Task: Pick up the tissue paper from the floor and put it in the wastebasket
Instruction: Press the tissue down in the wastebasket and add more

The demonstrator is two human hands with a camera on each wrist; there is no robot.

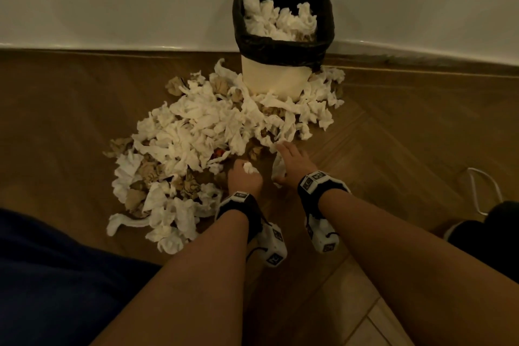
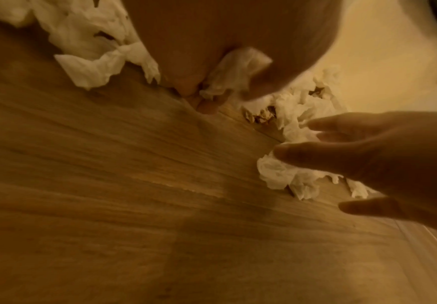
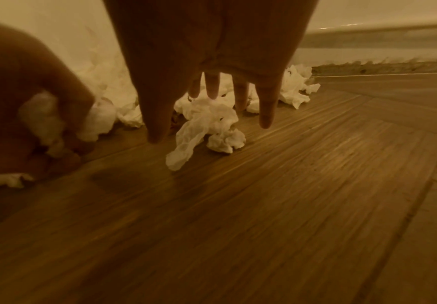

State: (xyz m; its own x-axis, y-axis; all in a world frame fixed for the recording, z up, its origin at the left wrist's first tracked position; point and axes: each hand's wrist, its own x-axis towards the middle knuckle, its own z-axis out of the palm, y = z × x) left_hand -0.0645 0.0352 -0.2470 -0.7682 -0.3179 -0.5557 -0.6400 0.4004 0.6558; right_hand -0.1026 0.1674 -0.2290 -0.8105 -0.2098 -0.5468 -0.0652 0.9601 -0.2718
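Head view: the wastebasket (image 1: 276, 80), a cream tapered bin lined with a black plastic bag folded over its rim, stands upright against the white wall (image 1: 112, 0) and is partly filled with crumpled white tissue. A wide heap of tissue paper (image 1: 196, 132) spreads over the wooden floor (image 1: 393, 143) from the base of the wastebasket toward the person, its long axis running from the bin diagonally down to the left; the pieces are soft, creased and irregular, white mixed with some brown wads. The left hand (image 1: 243, 177) sits at the near edge of the heap, fingers clenched round a small white wad (image 1: 248, 168); the left wrist view shows the same wad (image 2: 234, 72) pinched between thumb and curled fingers, blurred. The right hand (image 1: 292, 160) lies just beside it, fingers released and spread, reaching onto the heap's near edge. In the right wrist view, the straight fingers (image 3: 265, 102) hang over a twisted strip of tissue (image 3: 194, 135) lying on the floor, its long axis pointing toward the camera; contact cannot be confirmed. The floor boards show a matt grain in herringbone layout.
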